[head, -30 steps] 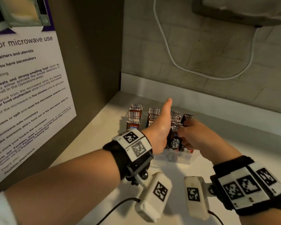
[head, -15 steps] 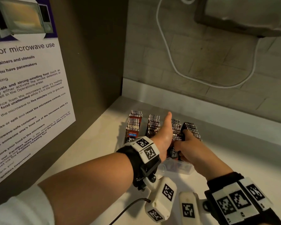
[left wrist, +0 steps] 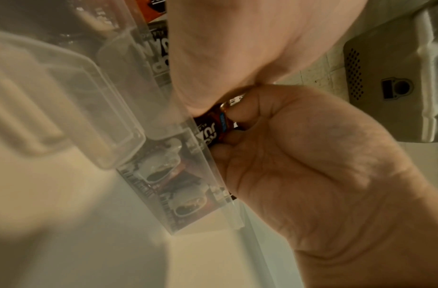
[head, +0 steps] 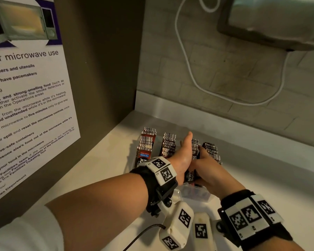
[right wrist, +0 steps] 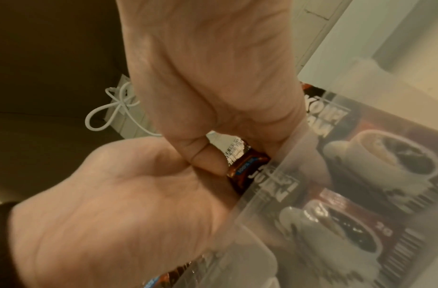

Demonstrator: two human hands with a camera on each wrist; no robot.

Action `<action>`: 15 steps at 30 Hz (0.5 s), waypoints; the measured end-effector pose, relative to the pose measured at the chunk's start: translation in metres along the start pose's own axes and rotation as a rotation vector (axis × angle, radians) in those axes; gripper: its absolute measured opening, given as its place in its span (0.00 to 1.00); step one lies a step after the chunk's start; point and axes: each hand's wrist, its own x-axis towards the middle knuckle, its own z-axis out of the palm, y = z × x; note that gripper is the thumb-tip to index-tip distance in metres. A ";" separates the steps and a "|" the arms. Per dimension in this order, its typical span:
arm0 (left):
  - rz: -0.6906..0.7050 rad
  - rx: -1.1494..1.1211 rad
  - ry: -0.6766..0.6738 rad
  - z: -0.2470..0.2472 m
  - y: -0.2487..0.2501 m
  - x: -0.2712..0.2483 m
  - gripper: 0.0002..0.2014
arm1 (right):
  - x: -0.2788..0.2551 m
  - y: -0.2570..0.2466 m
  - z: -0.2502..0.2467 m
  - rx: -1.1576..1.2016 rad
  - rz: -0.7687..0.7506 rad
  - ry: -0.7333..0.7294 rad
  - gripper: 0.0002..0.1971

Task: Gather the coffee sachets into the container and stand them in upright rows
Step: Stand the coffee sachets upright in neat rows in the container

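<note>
Coffee sachets (head: 168, 144) stand upright in four rows inside the clear plastic container (head: 198, 193) on the white bench (head: 101, 167). Right hand (head: 209, 173) is curled, pinching a sachet bundle in the rightmost rows; left hand (head: 182, 156) looks flat, thumb up, pressed against the third row

Hidden and cut off

The left hand (head: 182, 156) covers part of the sachet rows (head: 170, 146); the poster (head: 25, 98) runs off the frame's left edge.

Four sachet rows (head: 168, 145), one container (head: 198, 194), two hands (head: 183, 156).
</note>
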 end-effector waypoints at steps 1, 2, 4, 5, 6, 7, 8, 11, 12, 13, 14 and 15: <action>0.010 -0.001 0.001 0.000 0.000 0.002 0.43 | 0.000 0.000 0.001 0.002 -0.003 -0.011 0.45; 0.018 0.008 0.002 0.000 0.000 0.003 0.43 | 0.000 -0.001 0.000 0.007 -0.004 -0.024 0.46; 0.025 0.025 -0.004 -0.001 0.000 0.002 0.41 | 0.000 0.000 -0.001 0.002 -0.003 -0.034 0.46; 0.020 0.023 -0.006 -0.002 0.000 0.002 0.41 | 0.000 0.000 -0.001 -0.002 0.000 -0.032 0.46; 0.017 0.024 -0.013 -0.003 0.000 0.000 0.42 | 0.000 0.001 -0.001 0.004 0.002 -0.028 0.46; 0.011 0.030 -0.017 -0.002 0.000 -0.001 0.42 | 0.000 0.001 0.000 0.019 0.005 -0.030 0.46; 0.015 0.031 -0.017 -0.001 0.001 -0.002 0.42 | 0.000 0.001 0.000 0.037 0.005 -0.033 0.46; 0.046 0.020 0.006 0.001 0.001 -0.003 0.39 | -0.001 0.001 0.002 0.073 0.009 -0.042 0.47; 0.053 0.019 0.013 0.002 0.001 -0.003 0.40 | -0.001 0.001 0.002 0.080 0.004 -0.042 0.48; 0.057 0.012 0.010 0.002 0.002 -0.003 0.41 | 0.000 0.001 0.001 0.080 -0.003 -0.038 0.48; 0.058 0.009 0.002 0.003 0.003 -0.005 0.42 | -0.001 0.001 -0.001 0.078 -0.014 -0.031 0.48; 0.054 0.006 -0.008 0.003 0.004 -0.007 0.42 | -0.002 0.001 -0.002 0.077 -0.028 -0.023 0.47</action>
